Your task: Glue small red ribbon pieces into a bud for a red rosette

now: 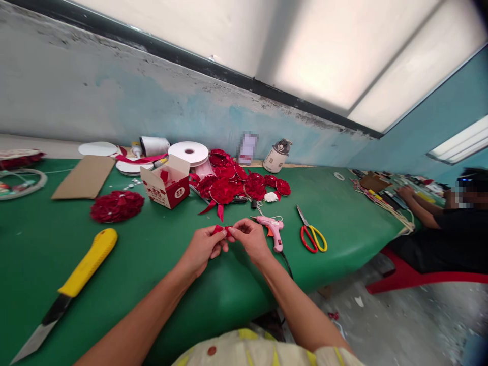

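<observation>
A small piece of red fabric (pixel 218 230) is pinched between both hands over the green table. My left hand (pixel 203 249) grips its left part, with thumb and fingers together. On its other side, my right hand (pixel 250 240) is closed on the right part. Just right of my right hand lies a pink glue gun (pixel 275 231) with a black cord. Red-and-yellow scissors (pixel 311 235) rest farther right, blades pointing away. Beyond my hands is a pile of red fabric flowers (pixel 224 185). A white and red box (pixel 166 189) holding red pieces stands left of the pile.
A yellow-handled knife (pixel 86 267) lies at the left, near a red flower cluster (pixel 117 206) and brown cardboard (pixel 84 178). A ribbon spool (pixel 188 152), a phone (pixel 248 148) and a bottle (pixel 277 156) are near the wall. Another person (pixel 453 223) sits at the far right.
</observation>
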Demonstrator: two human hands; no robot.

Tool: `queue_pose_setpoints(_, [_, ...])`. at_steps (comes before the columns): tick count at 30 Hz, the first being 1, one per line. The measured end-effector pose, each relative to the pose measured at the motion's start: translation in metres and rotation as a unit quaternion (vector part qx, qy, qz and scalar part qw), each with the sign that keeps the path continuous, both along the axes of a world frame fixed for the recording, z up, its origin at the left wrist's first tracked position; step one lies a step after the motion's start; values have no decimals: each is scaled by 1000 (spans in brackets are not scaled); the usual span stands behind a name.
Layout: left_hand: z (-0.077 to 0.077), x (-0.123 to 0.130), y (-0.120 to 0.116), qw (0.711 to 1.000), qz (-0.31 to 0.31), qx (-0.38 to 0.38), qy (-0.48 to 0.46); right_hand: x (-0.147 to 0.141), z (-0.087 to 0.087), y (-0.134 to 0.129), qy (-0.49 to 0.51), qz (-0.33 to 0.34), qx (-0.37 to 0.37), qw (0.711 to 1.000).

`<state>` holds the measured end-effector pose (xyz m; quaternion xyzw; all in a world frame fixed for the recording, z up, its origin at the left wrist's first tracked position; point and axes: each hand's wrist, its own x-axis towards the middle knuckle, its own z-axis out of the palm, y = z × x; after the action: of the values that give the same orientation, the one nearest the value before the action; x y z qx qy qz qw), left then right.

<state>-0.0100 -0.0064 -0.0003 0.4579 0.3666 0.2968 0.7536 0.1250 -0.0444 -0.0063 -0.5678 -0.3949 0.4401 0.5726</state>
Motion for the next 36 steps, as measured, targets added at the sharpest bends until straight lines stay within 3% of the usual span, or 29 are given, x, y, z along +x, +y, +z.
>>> queue_pose_setpoints(17, [-1, -2, 0, 1000, -12, -3, -27, 2, -8, 2, 58, 31, -25, 998])
queue_pose_setpoints(24, [-6, 1, 0, 1000, -6, 11, 15, 0, -5, 1, 57, 11, -30, 998])
queue_pose_setpoints(36, [-17, -1, 5, 998, -26, -50, -26, 3, -7, -2, 86, 20, -42, 995])
